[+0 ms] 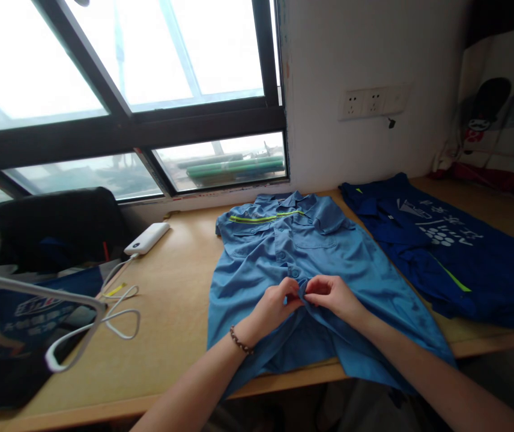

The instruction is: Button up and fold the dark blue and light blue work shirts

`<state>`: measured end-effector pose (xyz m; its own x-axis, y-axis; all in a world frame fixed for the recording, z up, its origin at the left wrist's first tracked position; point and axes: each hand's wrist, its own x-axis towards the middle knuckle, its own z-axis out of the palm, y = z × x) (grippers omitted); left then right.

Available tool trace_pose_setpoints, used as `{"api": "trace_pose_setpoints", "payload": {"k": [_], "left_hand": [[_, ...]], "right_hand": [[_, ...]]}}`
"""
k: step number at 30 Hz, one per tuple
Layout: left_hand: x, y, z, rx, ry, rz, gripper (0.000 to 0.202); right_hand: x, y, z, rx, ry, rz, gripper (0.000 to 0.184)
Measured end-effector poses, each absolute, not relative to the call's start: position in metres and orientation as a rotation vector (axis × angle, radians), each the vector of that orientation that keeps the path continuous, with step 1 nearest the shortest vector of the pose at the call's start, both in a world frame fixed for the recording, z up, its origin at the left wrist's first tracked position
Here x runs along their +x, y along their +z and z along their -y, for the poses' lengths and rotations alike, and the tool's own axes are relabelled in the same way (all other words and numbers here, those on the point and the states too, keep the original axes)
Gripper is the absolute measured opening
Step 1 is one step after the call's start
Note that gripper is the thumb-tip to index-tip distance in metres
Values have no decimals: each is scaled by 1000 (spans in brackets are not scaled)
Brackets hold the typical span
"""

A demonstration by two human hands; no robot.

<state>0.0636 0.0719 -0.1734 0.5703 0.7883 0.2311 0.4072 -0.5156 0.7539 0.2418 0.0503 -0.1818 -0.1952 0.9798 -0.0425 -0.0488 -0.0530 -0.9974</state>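
A light blue short-sleeved work shirt (248, 282) with a yellow-green stripe across its chest lies front up, its collar toward the wall. Both hands meet at its front placket, below the upper buttons. My left hand (279, 300), with a braided bracelet at the wrist, pinches one edge of the placket. Close beside it, my right hand (331, 295) pinches the cloth from the other side. Fingers hide whatever button or buttonhole may be between them. Below the hands the two front panels spread apart, and the hem hangs over the table's front edge.
A dark blue garment (455, 252) with white print lies to the right on the wooden table (180, 288). At the left are a white power bank (147, 239), its white cable (122, 306) and a black bag (59, 222). A window and wall sockets (374, 102) stand behind.
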Motion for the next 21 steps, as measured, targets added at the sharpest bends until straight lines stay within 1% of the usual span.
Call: {"api": "trace_pose_setpoints", "payload": {"k": [6,8,11,16,18,21], "left_hand": [[67,-168,-75,2027,683,-915,22],[68,-165,-75,1998,658,-919,24],[69,-165,-73,1962,599,-949,35],[73,-167,-69,1675,406,-1011,50],[74,-165,-70,1597,369,-992,53],[73,-162,-72,1481,333,-943,52]], "right_hand": [[241,-186,-50,-1128,1429,1427,19],[240,-184,-49,-1138,1377,1490,16],[239,-181,-46,-1220,1156,1587,12],[235,-176,-37,-1261,712,1832,5],[234,-176,-34,-1253,616,1892,7],[233,-176,-32,-1247,575,1917,7]]}}
